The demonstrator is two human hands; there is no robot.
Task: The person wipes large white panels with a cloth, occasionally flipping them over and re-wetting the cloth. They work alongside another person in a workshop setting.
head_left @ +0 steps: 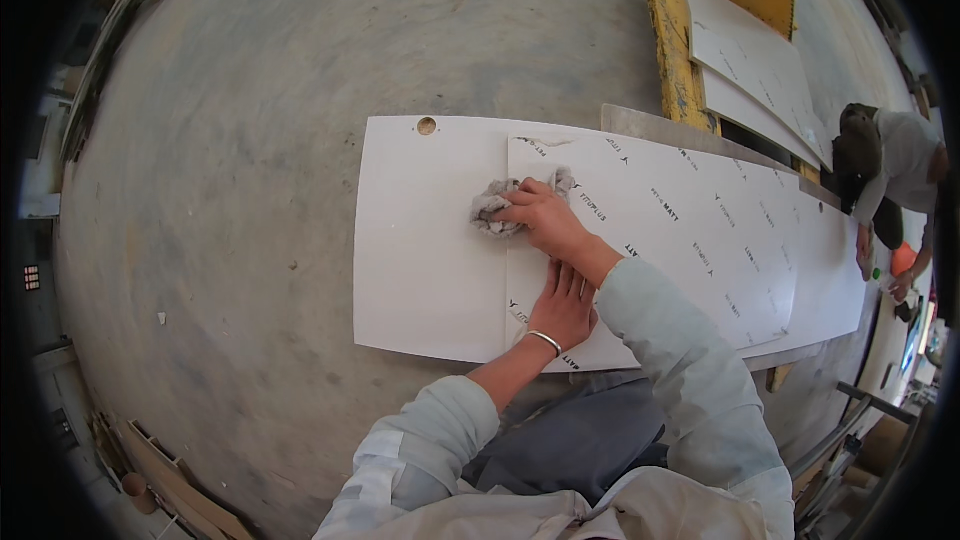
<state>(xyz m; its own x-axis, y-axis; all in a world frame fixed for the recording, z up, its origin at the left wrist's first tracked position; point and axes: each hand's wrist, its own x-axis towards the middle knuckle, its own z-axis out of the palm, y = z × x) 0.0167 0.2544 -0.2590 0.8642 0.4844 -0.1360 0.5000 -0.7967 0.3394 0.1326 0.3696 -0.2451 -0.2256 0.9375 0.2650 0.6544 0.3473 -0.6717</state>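
Note:
My right hand point(548, 217) grips a crumpled grey rag point(490, 212), pressing it onto a long white panel point(430, 250). The rag straddles the edge of a white protective film point(680, 250) with dark repeated print that covers the panel's middle stretch. Just below, my left hand point(566, 315) lies flat on the film with its fingers stretched out; a metal bangle circles that wrist. Near the film's upper left corner there is a tear. At the panel's top left is a round hole point(427, 126).
Beneath the panel's far edge shows a grey board point(640, 124). A worn yellow metal frame point(672, 50) holds more white panels point(750, 65) at the upper right. A crouching person point(890, 170) works at the right. Boards point(175, 485) lie lower left on the concrete floor point(250, 190).

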